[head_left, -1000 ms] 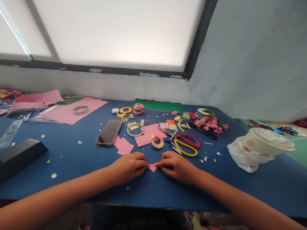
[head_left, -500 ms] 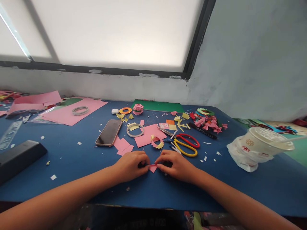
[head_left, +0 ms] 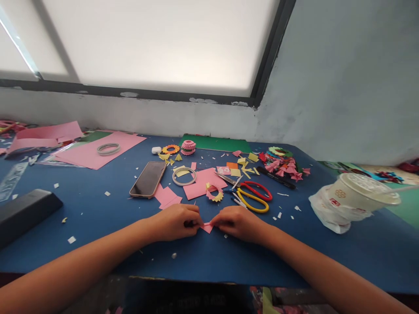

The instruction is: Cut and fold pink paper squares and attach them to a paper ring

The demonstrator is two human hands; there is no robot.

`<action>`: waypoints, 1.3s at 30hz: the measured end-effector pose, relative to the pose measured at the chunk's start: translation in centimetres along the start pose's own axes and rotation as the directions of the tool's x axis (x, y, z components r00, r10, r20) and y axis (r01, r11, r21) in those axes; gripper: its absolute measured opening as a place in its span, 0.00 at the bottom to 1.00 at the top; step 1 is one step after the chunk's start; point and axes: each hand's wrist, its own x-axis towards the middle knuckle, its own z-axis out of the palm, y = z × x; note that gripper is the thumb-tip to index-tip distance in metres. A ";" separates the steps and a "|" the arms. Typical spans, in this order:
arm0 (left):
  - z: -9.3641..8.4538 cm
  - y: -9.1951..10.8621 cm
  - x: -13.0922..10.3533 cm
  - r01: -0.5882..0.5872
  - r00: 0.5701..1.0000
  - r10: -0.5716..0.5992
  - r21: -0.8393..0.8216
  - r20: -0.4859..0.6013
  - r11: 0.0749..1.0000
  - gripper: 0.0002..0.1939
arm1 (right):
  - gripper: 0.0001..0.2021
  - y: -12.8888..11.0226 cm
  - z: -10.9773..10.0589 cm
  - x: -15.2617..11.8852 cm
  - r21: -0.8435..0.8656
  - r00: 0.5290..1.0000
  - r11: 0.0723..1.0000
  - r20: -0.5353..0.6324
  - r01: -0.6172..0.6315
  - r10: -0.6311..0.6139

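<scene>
A small folded piece of pink paper (head_left: 207, 228) is held between my two hands just above the blue table. My left hand (head_left: 178, 223) pinches its left corner with closed fingers. On the other side, the thumb and fingers of my right hand (head_left: 238, 224) grip the right corner. The paper's lower part points toward me as a triangle. Just beyond my hands lie a ring of folded pink and yellow paper (head_left: 214, 192), scissors (head_left: 253, 197) with red and yellow handles, and flat pink paper (head_left: 199, 184).
A phone (head_left: 148, 179) and a tape roll (head_left: 184, 176) lie beyond my left hand. A lidded cup (head_left: 353, 198) in a plastic bag stands at right, a black object (head_left: 28, 216) at left. Pink sheets (head_left: 98, 157) and folded paper pieces (head_left: 284, 165) lie farther back.
Both hands keep hold of the pink paper. My fingers have shifted slightly, and a folded strip along its top edge now shows more clearly. The view has moved a little.
</scene>
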 end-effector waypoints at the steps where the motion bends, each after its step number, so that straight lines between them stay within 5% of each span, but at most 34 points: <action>1: -0.1 0.1 -0.2 -0.013 1.000 0.013 0.030 0.005 0.999 0.13 | 0.11 0.0 -0.1 -0.1 -0.026 1.000 0.999 0.004 -0.019 0.019; 8: -1.0 0.9 -1.3 -0.041 0.998 0.032 0.187 0.053 0.981 0.15 | 0.11 -0.1 -1.0 -0.9 -0.078 0.992 0.990 0.033 -0.119 0.122; 16: -0.9 1.8 0.0 0.141 0.990 -0.142 0.028 0.024 0.990 0.07 | 0.08 -0.9 -2.1 0.4 0.009 0.968 0.976 0.125 -0.220 0.217; 21: -1.1 3.1 2.7 0.392 0.911 -0.396 0.054 0.111 0.918 0.04 | 0.04 -2.0 -2.4 2.8 -0.012 0.947 0.965 0.190 -0.261 0.258; 30: -2.0 2.0 3.9 0.524 0.823 -0.489 -0.054 0.289 0.850 0.07 | 0.06 -1.9 -2.7 3.4 0.065 0.909 0.949 0.315 -0.307 0.272; 39: -1.7 2.0 2.9 0.464 0.878 -0.425 -0.171 0.220 0.869 0.12 | 0.09 -2.1 -2.5 2.6 0.216 0.911 0.912 0.309 -0.348 0.274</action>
